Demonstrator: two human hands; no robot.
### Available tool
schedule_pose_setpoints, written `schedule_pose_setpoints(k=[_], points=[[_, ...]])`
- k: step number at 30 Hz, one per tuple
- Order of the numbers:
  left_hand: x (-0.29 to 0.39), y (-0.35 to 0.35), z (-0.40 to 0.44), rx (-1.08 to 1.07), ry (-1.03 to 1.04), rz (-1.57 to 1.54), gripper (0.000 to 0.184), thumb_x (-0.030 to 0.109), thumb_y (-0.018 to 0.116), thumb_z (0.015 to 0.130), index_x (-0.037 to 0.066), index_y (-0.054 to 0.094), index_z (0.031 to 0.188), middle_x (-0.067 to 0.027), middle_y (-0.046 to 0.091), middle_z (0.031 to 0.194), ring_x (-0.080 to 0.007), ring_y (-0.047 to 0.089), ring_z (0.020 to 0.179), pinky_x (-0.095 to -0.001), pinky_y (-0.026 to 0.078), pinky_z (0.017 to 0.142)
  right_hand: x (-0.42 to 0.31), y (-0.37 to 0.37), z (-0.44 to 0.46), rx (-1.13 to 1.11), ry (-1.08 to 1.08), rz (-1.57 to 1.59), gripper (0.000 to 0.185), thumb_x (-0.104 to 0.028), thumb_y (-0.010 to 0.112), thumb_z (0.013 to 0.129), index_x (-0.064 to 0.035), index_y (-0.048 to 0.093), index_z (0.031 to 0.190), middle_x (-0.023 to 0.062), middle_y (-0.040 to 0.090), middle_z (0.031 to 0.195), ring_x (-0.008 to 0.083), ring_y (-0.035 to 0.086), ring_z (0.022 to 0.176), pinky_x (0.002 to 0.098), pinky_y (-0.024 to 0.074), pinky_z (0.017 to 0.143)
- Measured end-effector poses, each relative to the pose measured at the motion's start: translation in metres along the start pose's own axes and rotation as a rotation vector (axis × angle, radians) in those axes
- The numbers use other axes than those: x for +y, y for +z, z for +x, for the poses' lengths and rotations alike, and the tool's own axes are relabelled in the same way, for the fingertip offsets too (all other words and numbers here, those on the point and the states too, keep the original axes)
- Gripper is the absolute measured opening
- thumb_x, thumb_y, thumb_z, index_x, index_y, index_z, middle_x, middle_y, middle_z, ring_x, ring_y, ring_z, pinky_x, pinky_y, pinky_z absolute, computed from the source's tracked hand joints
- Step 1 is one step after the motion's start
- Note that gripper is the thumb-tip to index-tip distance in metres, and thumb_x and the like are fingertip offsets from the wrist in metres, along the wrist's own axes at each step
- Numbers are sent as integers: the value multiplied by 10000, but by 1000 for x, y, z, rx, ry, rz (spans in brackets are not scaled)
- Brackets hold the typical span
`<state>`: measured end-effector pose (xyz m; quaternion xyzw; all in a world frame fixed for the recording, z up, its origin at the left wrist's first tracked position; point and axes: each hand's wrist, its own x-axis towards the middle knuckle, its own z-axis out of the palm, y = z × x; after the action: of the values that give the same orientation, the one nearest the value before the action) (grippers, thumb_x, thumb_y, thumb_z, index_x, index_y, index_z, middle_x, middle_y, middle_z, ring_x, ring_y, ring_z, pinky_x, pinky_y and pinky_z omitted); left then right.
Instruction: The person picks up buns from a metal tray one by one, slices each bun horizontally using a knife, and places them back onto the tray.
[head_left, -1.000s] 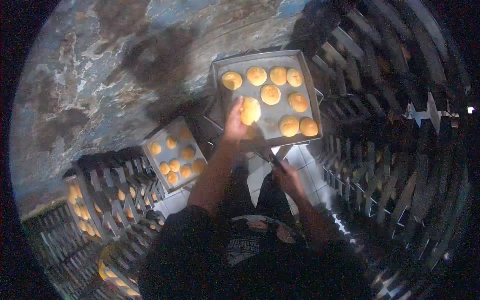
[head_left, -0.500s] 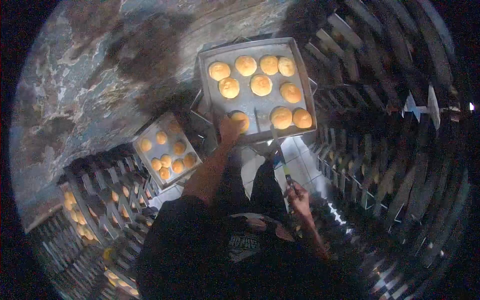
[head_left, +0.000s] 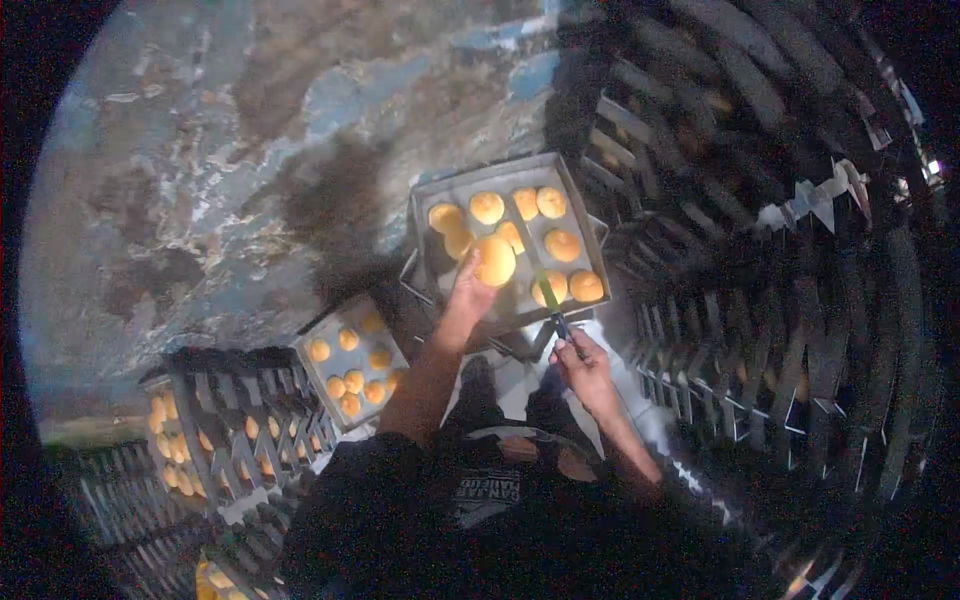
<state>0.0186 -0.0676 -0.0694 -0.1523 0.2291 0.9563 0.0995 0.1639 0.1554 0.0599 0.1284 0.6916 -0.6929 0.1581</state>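
Observation:
A round golden bun (head_left: 495, 262) is held up in my left hand (head_left: 470, 292), above the near part of a metal baking tray (head_left: 440, 292). My right hand (head_left: 582, 365) grips the dark handle of a long-bladed knife (head_left: 548, 290). Its blade points away from me over the tray, right of the held bun, and crosses in front of some buns. Several more buns lie in the tray, among them one at the right (head_left: 561, 245) and one in the near right corner (head_left: 586, 286). The held bun partly hides those behind it.
A second tray (head_left: 335, 385) with several buns stands lower left. Racks (head_left: 250, 440) holding more buns are at the left, and dark slatted racks (head_left: 720, 330) line the right. Beyond the tray rises a stained, peeling wall (head_left: 330, 130). Pale floor tiles (head_left: 510, 375) show below.
My left hand has picked up the bun from the tray's near left. My right hand has brought the knife up over the tray. The view has shifted, so the tray appears lower.

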Motion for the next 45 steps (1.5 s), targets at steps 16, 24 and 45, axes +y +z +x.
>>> schedule_pose_setpoints(k=[16,24,45], points=[[34,134,-9,12,162,-78,411,558,608,948,193,672,1126,30,710,1072,-179,661,998,-387,506,919,-36,5,-39,25,-298,-143,477,-223,604,1008,-27,521,1435,-15,637,823,38,491,635,215,419,555],[34,129,-16,43,93,-67,427,565,638,925,196,674,1136,28,712,1067,-174,666,1000,-384,528,896,-26,7,-47,57,-361,-211,496,-256,615,1003,-31,522,1435,21,672,793,49,528,583,240,440,504],[37,120,-30,-304,85,235,459,249,734,893,55,573,1277,-54,666,1127,-192,659,1020,-380,559,888,-89,-9,-44,93,-316,-434,409,-211,639,969,-32,606,1336,157,687,803,130,621,705,317,512,666]])
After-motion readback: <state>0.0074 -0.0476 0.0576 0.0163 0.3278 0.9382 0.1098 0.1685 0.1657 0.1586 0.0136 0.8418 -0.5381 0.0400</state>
